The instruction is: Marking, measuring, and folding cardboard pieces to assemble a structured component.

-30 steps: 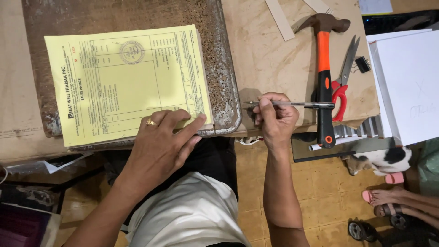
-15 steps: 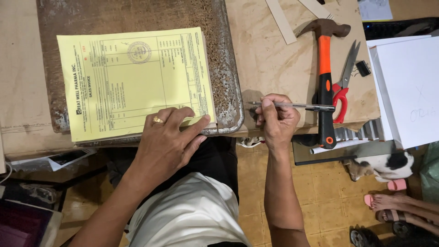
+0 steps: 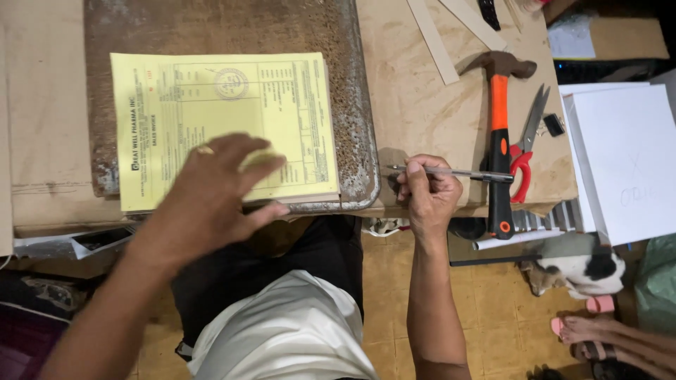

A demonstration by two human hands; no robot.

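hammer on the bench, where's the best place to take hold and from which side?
Probably the orange handle of the hammer, mid-length, from above. It lies flat with the head pointing away and the black grip end at the bench edge. The scissors crowd its right side and the pen in the right hand crosses the lower handle, so come from the left.

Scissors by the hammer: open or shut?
Shut. The scissors lie flat on the table, blades together in one point, red handles beside the hammer.
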